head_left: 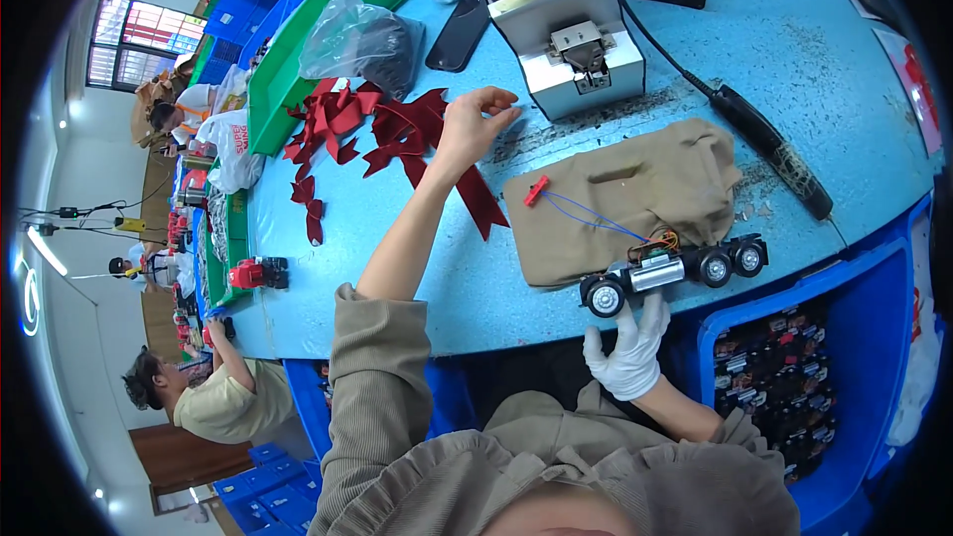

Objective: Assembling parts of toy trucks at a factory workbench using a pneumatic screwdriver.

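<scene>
My left hand, bare, hovers over the blue table beside the dark red ribbons. Its thumb and index finger are apart, with nothing visible between them. A white gloved right hand holds a toy truck chassis from the near side, fingers against its lower edge by a wheel. Black wheels and a silver tank show on the chassis. Thin blue wires run from it to a small red connector on a brown cloth pad. The chassis lies along the pad's near edge.
A white press-like fixture stands beyond the pad. To its right lies a black corded tool. Around the left are a phone, a plastic bag and a green tray. A blue bin of small parts sits lower right. Other people work at far left.
</scene>
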Available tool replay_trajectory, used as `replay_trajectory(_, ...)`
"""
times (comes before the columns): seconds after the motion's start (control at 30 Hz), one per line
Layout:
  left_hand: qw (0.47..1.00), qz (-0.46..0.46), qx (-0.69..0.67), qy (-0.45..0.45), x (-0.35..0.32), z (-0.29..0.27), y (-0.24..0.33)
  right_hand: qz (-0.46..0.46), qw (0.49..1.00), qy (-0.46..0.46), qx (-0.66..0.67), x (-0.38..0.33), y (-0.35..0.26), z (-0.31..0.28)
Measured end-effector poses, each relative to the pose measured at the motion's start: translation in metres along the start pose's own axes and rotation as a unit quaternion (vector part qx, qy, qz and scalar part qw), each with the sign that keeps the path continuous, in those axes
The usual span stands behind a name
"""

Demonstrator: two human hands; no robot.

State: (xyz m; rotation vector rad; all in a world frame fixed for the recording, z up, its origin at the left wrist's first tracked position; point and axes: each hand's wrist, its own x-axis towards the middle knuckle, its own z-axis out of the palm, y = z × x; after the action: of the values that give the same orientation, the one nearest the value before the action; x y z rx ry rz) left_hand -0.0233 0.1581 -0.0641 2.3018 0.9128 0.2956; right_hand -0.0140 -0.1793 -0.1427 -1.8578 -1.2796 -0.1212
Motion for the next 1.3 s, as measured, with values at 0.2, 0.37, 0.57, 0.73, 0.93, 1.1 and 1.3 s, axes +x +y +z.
replay_trajectory(0.2,0.993,0.062,0.103,-0.005,0.017,0.012,-0.002,-0.002,1.0,-0.023,0.013,0.005,-0.002,-0.002)
replay_trajectory(0.37,0.981,0.078,0.173,-0.047,0.004,0.007,0.003,-0.001,1.0,-0.025,0.017,0.005,0.003,-0.003)
replay_trajectory(0.57,0.975,0.169,0.11,-0.089,-0.03,0.021,0.05,0.016,0.998,-0.035,0.046,0.008,0.001,-0.005)
replay_trajectory(0.73,0.868,0.453,0.203,0.016,0.0,0.05,0.059,0.019,0.998,-0.036,0.05,0.009,0.001,-0.004)
replay_trajectory(0.93,0.817,0.517,0.254,0.0,0.018,0.062,0.055,0.016,0.999,-0.036,0.035,0.012,0.001,-0.005)
replay_trajectory(1.1,0.849,0.498,0.168,-0.056,0.02,0.057,0.052,0.019,0.998,-0.038,0.038,0.012,0.001,-0.007)
replay_trajectory(1.3,0.89,0.426,0.04,-0.156,0.015,0.048,0.037,0.016,0.998,-0.044,0.038,0.011,0.001,-0.007)
